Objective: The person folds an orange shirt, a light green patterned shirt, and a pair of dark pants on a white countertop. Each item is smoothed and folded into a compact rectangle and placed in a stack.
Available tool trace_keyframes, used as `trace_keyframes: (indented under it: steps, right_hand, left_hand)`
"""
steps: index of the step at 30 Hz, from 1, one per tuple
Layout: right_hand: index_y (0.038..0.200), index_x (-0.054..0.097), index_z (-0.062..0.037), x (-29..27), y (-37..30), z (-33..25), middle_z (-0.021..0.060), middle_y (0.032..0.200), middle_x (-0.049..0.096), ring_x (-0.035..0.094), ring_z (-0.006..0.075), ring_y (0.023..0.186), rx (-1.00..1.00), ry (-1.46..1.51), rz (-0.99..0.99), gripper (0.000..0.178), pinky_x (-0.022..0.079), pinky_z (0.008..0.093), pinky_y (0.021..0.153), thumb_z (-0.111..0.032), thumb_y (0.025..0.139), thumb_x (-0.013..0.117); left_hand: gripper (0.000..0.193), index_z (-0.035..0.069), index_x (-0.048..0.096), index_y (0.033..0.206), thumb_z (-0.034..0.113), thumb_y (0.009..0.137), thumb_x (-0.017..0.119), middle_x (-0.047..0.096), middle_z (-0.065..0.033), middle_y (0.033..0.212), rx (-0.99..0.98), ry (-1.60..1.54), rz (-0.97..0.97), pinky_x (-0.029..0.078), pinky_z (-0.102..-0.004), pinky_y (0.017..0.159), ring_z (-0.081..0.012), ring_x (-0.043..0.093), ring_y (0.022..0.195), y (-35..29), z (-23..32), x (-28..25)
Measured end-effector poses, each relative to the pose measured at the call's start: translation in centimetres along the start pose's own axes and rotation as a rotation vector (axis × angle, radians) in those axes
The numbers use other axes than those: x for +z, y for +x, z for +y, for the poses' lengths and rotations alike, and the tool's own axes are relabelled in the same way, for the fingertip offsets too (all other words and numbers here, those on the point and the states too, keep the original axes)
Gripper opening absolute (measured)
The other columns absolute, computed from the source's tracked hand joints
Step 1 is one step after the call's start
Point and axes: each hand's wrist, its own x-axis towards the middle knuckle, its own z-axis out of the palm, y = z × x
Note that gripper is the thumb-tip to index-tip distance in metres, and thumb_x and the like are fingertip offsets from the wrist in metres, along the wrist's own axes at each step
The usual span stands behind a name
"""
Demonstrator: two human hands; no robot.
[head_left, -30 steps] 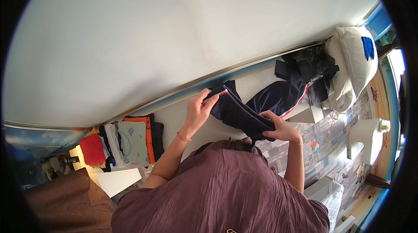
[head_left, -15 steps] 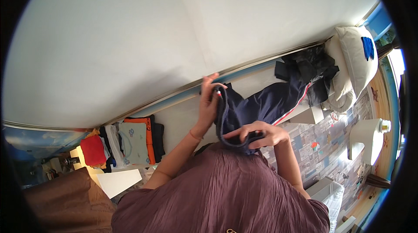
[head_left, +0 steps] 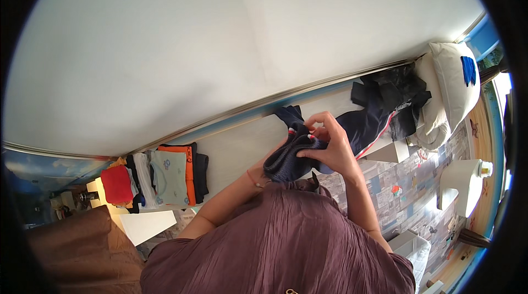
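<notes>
Navy trousers [head_left: 294, 156] with a red and white side stripe are bunched in front of my chest, their ribbed waistband doubled over. My right hand [head_left: 328, 143] grips the folded waistband, thumb on the near side and fingers curled over the top. My left hand [head_left: 276, 150] is mostly behind the waistband; its fingers are hidden by the cloth. From my right hand the trouser cloth trails right along the white surface toward a heap of black clothing [head_left: 393, 93].
Folded clothes stand in a row at left: a red piece [head_left: 116, 185], a light blue shirt [head_left: 169, 178] and an orange one [head_left: 190, 173]. White pillows [head_left: 454, 82] lie at far right, a blue cloth [head_left: 468, 70] on one. A white wall [head_left: 220, 41] borders the far side.
My right hand has moved up and toward my left hand, bringing the two sides of the waistband together. The waistband, stretched apart before, is now folded. My left hand has gone behind the cloth.
</notes>
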Motion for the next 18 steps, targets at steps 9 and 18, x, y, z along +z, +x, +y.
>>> trace_keyframes:
  steps: [9,18]
  right_hand:
    - [0.094,0.062,-0.0004,0.6,-0.2,3.0,0.0119,0.081,0.063,0.064,0.026,0.072,-0.019,-0.202,-0.042,0.049,0.052,0.0336,0.067,-0.019,0.062,0.093]
    - [0.119,0.058,-0.0046,4.7,-1.4,5.7,0.01,0.112,0.062,0.067,0.0233,0.094,0.079,0.089,-0.304,0.059,0.054,0.033,0.084,0.004,0.066,0.083]
  left_hand:
    - [0.036,-0.001,0.062,0.112,0.033,0.1,0.063,0.063,0.0016,0.093,0.033,0.975,0.302,0.05,-0.0246,0.077,-0.0086,0.06,0.091,-3.4,5.3,2.2]
    - [0.049,-0.001,0.068,0.108,0.032,0.076,0.087,0.071,-0.0151,0.088,0.27,1.773,0.553,0.053,-0.0333,0.071,-0.0234,0.069,0.077,-11.0,6.0,3.2]
